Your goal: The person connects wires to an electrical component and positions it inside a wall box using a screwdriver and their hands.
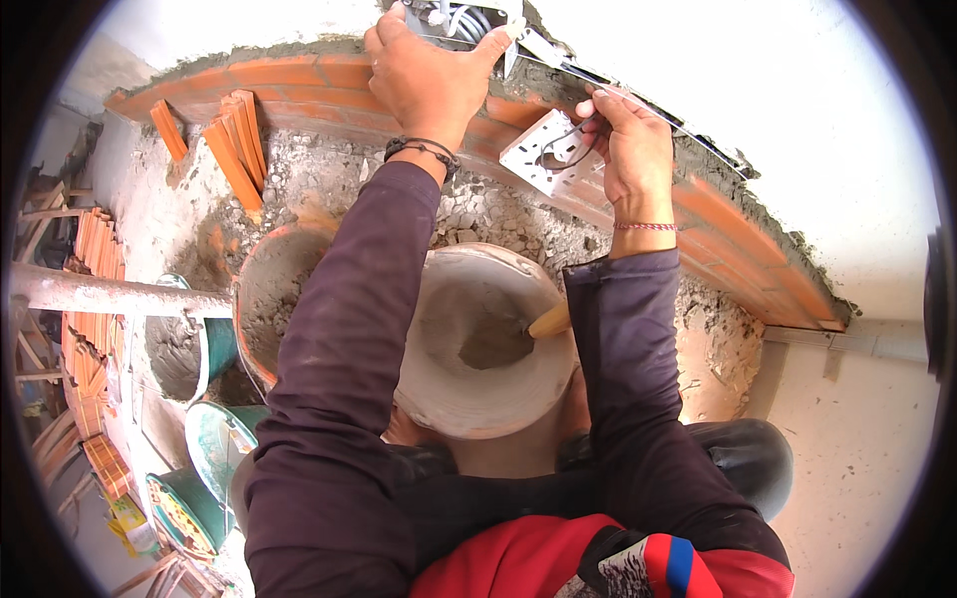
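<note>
At the top edge, my left hand [429, 85] spans a metal electrical box [461, 18] with grey cables inside. The thumb presses one side and the fingers curl over the other. My right hand [633, 145] is closed in a pinch on a thin dark cord [546, 157], which loops in front of a white slotted plate [533, 149]. The plate is tilted against the low brick wall [319, 85]; whether the cord is tied to it I cannot tell. Between my legs is a wide bucket [478, 399] with grey mortar and a wooden tool handle [549, 321] in it.
Orange bricks [234, 159] lean on the rubble floor at left. Another mortar bucket [261, 299] and several green buckets [221, 349] stand beside me. A pale pole [120, 296] crosses the left side, near stacked bricks [85, 349]. A taut string runs along the wall top.
</note>
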Demonstrator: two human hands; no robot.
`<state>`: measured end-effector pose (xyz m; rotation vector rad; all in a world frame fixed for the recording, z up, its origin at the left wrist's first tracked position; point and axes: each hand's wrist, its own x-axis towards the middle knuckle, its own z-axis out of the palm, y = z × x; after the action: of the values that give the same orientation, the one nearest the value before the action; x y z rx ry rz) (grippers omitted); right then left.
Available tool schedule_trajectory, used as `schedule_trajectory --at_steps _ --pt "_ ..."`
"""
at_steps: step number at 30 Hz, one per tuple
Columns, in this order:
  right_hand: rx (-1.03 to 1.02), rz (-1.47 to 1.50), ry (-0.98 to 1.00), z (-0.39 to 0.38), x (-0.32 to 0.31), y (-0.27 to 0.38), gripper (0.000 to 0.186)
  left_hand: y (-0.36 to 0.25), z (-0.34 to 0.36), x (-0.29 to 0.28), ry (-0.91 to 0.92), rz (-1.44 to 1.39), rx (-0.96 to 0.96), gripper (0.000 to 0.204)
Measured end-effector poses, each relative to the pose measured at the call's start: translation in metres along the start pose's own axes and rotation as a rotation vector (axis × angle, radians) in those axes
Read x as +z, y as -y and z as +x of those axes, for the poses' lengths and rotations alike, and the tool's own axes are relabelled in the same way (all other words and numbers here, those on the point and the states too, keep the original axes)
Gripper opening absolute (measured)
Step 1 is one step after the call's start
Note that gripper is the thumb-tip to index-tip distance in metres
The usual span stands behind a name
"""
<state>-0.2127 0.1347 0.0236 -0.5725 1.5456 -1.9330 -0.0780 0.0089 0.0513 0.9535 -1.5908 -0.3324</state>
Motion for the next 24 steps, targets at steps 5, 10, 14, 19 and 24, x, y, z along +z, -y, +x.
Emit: schedule_trajectory --at_steps 5,10,14,19,24 --pt "0.001 -0.130 0.107 -0.002 -0.003 0.000 0.021 0.003 0.000 0.001 -0.014 0.028 -0.005 0.080" --pt "-0.141 -0.635 0.180 -0.015 -0.007 0.013 0.026 0.002 -0.002 0.000 -0.021 0.043 -0.013 0.083" --pt "-0.219 -1.085 0.319 -0.027 -0.014 0.056 0.025 -0.001 -0.002 -0.001 -0.022 0.061 -0.033 0.085" --pt "-0.970 -1.332 0.023 -0.005 0.018 0.106 0.031 -0.001 0.000 -0.003 -0.036 0.103 -0.069 0.083" --pt "-1.572 -1.381 0.045 0.035 0.034 0.096 0.066 -0.001 -0.001 0.001 -0.038 0.073 -0.076 0.084"
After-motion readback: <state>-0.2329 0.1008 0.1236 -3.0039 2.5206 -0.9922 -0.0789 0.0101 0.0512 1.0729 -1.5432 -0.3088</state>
